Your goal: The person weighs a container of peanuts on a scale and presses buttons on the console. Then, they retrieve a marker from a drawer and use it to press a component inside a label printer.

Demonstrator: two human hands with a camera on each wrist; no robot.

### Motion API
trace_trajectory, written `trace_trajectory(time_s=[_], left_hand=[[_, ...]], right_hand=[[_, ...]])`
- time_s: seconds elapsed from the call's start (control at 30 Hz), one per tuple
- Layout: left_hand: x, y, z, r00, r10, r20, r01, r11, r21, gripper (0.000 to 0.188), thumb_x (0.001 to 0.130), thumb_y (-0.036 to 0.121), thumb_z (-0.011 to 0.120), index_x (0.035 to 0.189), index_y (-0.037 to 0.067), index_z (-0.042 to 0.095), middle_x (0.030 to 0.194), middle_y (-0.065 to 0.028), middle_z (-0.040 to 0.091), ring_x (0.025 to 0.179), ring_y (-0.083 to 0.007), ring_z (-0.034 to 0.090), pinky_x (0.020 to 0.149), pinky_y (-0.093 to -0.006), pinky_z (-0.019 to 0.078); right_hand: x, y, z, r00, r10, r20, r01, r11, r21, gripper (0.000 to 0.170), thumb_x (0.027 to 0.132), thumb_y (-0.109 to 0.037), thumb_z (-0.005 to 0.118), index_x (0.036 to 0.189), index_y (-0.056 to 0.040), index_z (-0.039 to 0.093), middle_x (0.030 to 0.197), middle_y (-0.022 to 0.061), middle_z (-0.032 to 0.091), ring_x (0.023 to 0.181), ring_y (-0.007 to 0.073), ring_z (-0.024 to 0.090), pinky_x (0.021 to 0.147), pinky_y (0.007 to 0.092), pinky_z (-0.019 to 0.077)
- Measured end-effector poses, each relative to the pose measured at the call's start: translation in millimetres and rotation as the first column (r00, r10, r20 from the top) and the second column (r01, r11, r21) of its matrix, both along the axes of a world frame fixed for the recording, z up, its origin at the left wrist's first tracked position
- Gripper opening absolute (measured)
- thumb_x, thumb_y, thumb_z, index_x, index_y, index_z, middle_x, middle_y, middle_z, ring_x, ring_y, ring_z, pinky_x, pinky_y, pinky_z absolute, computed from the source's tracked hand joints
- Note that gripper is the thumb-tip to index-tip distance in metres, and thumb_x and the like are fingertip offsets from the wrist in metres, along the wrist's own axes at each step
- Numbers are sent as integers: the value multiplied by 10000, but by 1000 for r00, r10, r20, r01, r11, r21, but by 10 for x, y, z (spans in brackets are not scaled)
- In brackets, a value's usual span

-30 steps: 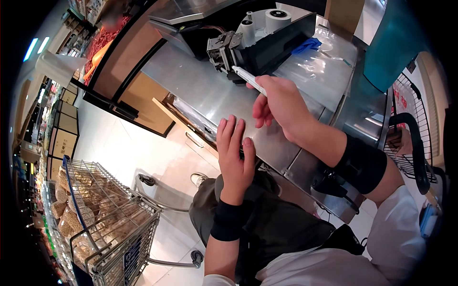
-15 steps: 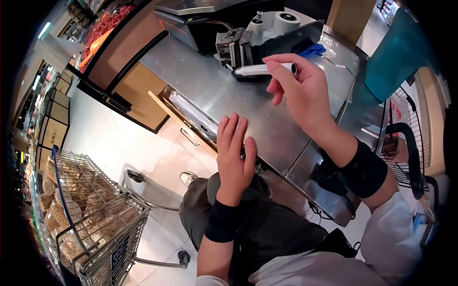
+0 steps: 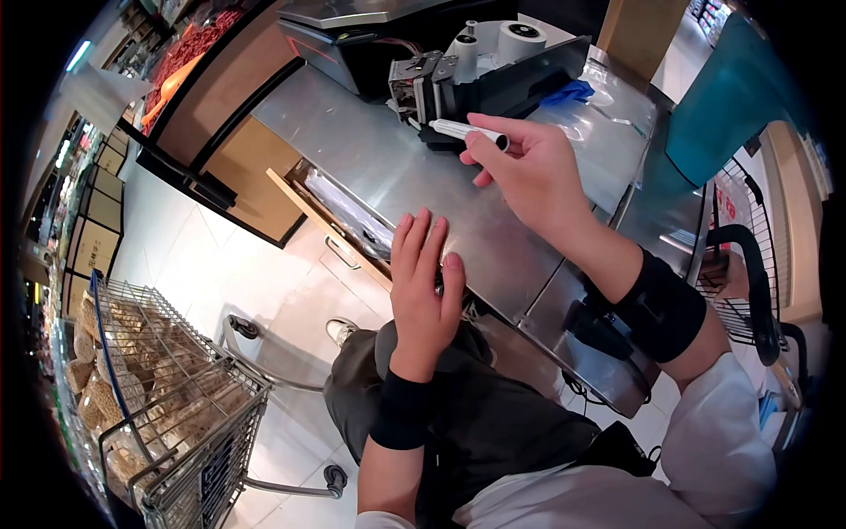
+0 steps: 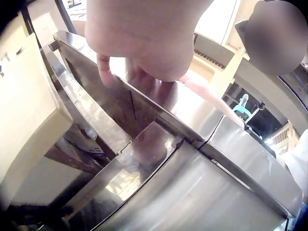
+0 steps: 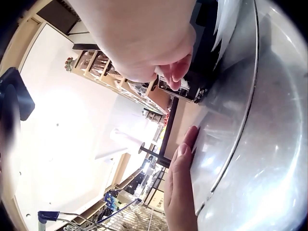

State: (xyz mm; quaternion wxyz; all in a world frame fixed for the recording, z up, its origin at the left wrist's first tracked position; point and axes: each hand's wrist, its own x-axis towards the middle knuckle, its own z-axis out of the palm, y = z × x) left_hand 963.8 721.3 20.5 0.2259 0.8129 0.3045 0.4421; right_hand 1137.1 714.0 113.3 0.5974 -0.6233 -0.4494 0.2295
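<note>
My right hand (image 3: 533, 181) pinches a white marker-like pen (image 3: 456, 130) with a dark end between thumb and fingers. The pen's tip lies at the lower front of an opened label printer's metal mechanism (image 3: 416, 86), overlapping it in the head view. With straight fingers, my left hand (image 3: 423, 286) rests at the front edge of the steel counter (image 3: 370, 167), holding nothing. The left wrist view has that hand (image 4: 144, 38) over the counter edge. In the right wrist view, the right hand's (image 5: 144, 43) curled fingers show near the printer, while the pen is hidden.
White rolls (image 3: 522, 40) stand in the printer. Behind my right hand lie clear plastic sheeting (image 3: 608, 115) and a blue crumpled item (image 3: 568, 93). An open drawer (image 3: 330, 220) juts out below the counter. A loaded shopping cart (image 3: 176, 379) stands left, another cart (image 3: 736, 229) right.
My right hand has turned the pen from a steep slant to nearly level, then to a slight slant, its tip staying near the mechanism. My left hand keeps its place at the counter edge.
</note>
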Motion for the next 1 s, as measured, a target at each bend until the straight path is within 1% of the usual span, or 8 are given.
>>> trace_trajectory(time_s=[0.23, 0.3, 0.33, 0.4, 0.5, 0.73, 0.8, 1.0], left_hand=[[-6, -13, 32, 999, 8, -40, -7, 1000, 18, 378, 988, 166, 503, 1317, -6, 574, 1449, -189, 476, 1396, -373, 370, 1137, -450, 297], [-10, -6, 17, 998, 11, -54, -10, 999, 35, 378, 992, 165, 512, 1328, -2, 563, 1453, -187, 468, 1396, -379, 367, 1134, -457, 302], [-11, -1, 10, 998, 7, -61, -4, 999, 38, 378, 992, 165, 512, 1328, -2, 563, 1453, -187, 468, 1396, -379, 367, 1134, -457, 302], [-13, 3, 7, 997, 12, -70, -8, 999, 53, 378, 996, 166, 506, 1325, -10, 562, 1447, -197, 472, 1391, -390, 369, 1133, -463, 298], [6, -9, 17, 998, 17, -59, -15, 999, 32, 386, 1002, 179, 454, 1295, -36, 583, 1429, -197, 494, 1395, -379, 367, 1141, -452, 284], [6, -15, 53, 994, 15, -107, -10, 999, 52, 390, 1011, 183, 434, 1305, -27, 581, 1433, -197, 492, 1399, -378, 363, 1143, -450, 279], [-7, -5, 50, 992, 23, -121, -15, 998, 61, 391, 1015, 184, 429, 1314, -21, 578, 1445, -188, 485, 1405, -376, 355, 1143, -451, 278], [-14, -4, 34, 989, 32, -146, -25, 998, 52, 410, 1024, 216, 419, 1327, -16, 568, 1458, -175, 477, 1412, -373, 345, 1149, -455, 265]], right_hand=[[9, 34, -70, 993, -37, 111, 27, 995, 91, 405, 853, -267, 680, 1150, 7, 693, 675, 123, 663, 572, 136, 639, 566, 280, 486], [-36, -9, -14, 982, -44, 185, 33, 998, 58, 353, 844, -246, 669, 1111, -20, 714, 677, 162, 660, 557, 211, 644, 573, 311, 497], [-43, -20, -1, 983, -49, 179, 39, 997, 62, 353, 844, -246, 669, 1111, -20, 714, 677, 162, 660, 557, 211, 644, 573, 311, 497], [-49, -38, 16, 942, -65, 330, 42, 996, 76, 331, 838, -221, 653, 1099, -30, 719, 685, 186, 655, 575, 285, 648, 585, 343, 514], [-38, -20, -24, 928, -67, 367, 30, 994, 106, 319, 837, -211, 636, 1087, -35, 723, 691, 189, 654, 605, 328, 647, 593, 371, 524], [-46, -55, -30, 888, -79, 453, 27, 992, 121, 323, 860, -223, 611, 1101, -33, 712, 744, 194, 671, 700, 355, 667, 644, 419, 541], [-51, -83, 13, 857, 14, 515, -10, 1000, -11, 320, 869, -209, 601, 1121, -39, 702, 766, 189, 682, 735, 368, 670, 677, 446, 549], [-53, -85, -4, 837, 21, 547, -25, 1000, 1, 300, 875, -176, 589, 1122, -47, 700, 746, 179, 685, 730, 368, 675, 682, 444, 557]])
